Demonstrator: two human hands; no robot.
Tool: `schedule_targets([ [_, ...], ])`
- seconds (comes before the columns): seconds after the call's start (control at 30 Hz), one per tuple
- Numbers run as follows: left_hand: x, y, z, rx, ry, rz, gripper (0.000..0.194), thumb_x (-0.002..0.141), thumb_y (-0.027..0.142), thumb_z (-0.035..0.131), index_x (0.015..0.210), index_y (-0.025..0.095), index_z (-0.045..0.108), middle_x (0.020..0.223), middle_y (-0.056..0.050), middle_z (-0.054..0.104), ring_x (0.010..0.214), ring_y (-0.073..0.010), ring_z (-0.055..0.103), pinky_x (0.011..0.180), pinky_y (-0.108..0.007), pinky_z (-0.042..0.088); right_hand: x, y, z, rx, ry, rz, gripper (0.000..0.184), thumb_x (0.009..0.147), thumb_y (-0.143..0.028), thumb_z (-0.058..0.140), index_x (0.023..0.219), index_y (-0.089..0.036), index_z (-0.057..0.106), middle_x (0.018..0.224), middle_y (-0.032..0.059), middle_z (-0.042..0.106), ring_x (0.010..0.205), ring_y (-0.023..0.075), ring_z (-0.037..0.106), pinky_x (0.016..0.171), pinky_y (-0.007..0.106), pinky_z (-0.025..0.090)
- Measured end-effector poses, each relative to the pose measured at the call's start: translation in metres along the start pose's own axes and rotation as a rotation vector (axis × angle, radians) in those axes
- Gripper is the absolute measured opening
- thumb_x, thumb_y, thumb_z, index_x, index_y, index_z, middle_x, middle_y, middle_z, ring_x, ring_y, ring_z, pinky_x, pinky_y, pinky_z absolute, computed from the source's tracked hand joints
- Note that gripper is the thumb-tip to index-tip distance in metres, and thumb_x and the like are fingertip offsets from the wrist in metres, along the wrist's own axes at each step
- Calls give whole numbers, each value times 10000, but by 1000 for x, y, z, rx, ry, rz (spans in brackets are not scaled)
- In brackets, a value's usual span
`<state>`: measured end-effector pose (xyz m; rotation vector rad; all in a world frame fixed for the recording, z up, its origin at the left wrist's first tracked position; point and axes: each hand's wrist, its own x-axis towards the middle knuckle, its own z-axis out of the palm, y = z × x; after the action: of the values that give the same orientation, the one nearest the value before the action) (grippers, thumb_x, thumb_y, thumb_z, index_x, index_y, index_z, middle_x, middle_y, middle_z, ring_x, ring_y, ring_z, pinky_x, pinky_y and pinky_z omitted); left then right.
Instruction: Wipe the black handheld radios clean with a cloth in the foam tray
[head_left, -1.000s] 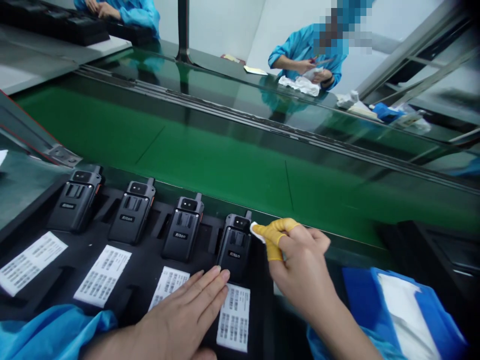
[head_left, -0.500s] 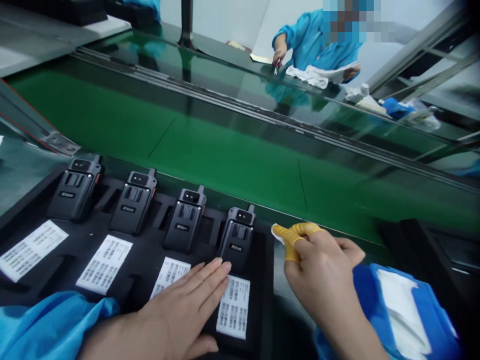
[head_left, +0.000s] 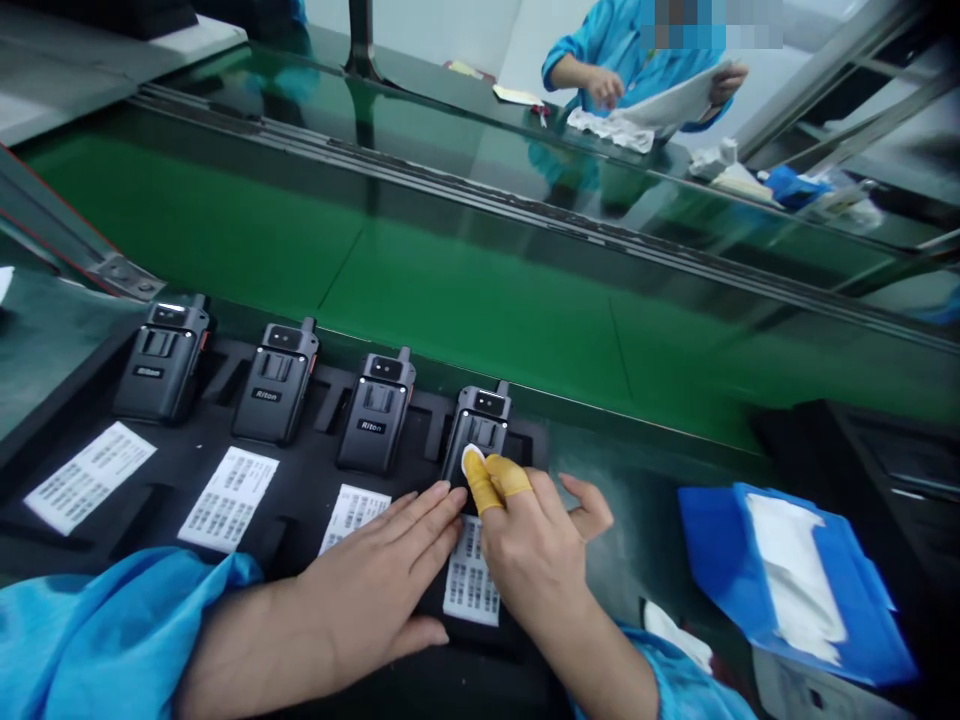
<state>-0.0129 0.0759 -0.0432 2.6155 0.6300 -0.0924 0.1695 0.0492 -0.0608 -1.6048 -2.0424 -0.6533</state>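
Several black handheld radios stand in a black foam tray (head_left: 187,470), each with a white barcode label below it. My left hand (head_left: 382,580) lies flat, fingers together, on the tray just below the rightmost radio (head_left: 480,425). My right hand (head_left: 525,545) wears yellow finger cots on two fingers and pinches a small white wipe (head_left: 472,462) against the front of that radio. A barcode label (head_left: 471,582) shows between my two hands.
A green conveyor belt (head_left: 465,300) runs beyond the tray. An open blue pack with white wipes (head_left: 795,580) lies to the right. Across the belt a person in a blue coat (head_left: 637,50) handles white sheets.
My right hand has come back from right of the tray onto the front of the rightmost radio with the wipe. My left hand stays flat on the tray.
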Motion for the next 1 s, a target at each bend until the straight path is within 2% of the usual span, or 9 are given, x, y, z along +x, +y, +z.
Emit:
schedule_targets([
  [0.13, -2, 1, 0, -29, 56, 2, 633, 873, 379, 574, 1401, 119, 343, 1522, -155, 213, 1412, -266, 163, 1135, -411, 265, -2, 2, -4, -66, 25, 33, 315, 806, -33, 448, 544, -189, 529, 787, 21, 660, 748, 137, 512, 866, 401, 250],
  [0.37, 0, 1, -1, -39, -7, -13, 710, 841, 374, 616, 1416, 86, 315, 1509, -184, 232, 1406, -289, 177, 1132, -425, 270, 5, -8, 3, 24, 25, 17, 259, 829, -81, 453, 649, -193, 602, 832, 21, 669, 751, 137, 511, 878, 399, 249],
  [0.73, -1, 2, -8, 13, 19, 1, 624, 863, 374, 593, 1382, 105, 377, 1510, -164, 249, 1400, -278, 207, 1120, -414, 298, -9, 5, -8, -98, -3, 93, 282, 706, 12, 458, 514, -192, 488, 735, 21, 622, 729, 146, 487, 861, 401, 263],
  [0.87, -3, 2, -8, 19, 36, 9, 616, 881, 378, 567, 1404, 135, 350, 1519, -146, 239, 1404, -267, 202, 1120, -399, 297, -26, 23, -29, -139, -41, 205, 243, 664, -7, 454, 512, -197, 465, 715, 28, 594, 680, 147, 457, 786, 367, 304],
  [1.0, -2, 2, -8, 75, 48, 7, 633, 870, 374, 581, 1410, 139, 351, 1523, -141, 227, 1399, -272, 220, 1109, -385, 316, -64, 71, -71, -237, 14, 388, 98, 667, -170, 509, 596, -220, 555, 678, 22, 570, 622, 155, 462, 655, 353, 283],
])
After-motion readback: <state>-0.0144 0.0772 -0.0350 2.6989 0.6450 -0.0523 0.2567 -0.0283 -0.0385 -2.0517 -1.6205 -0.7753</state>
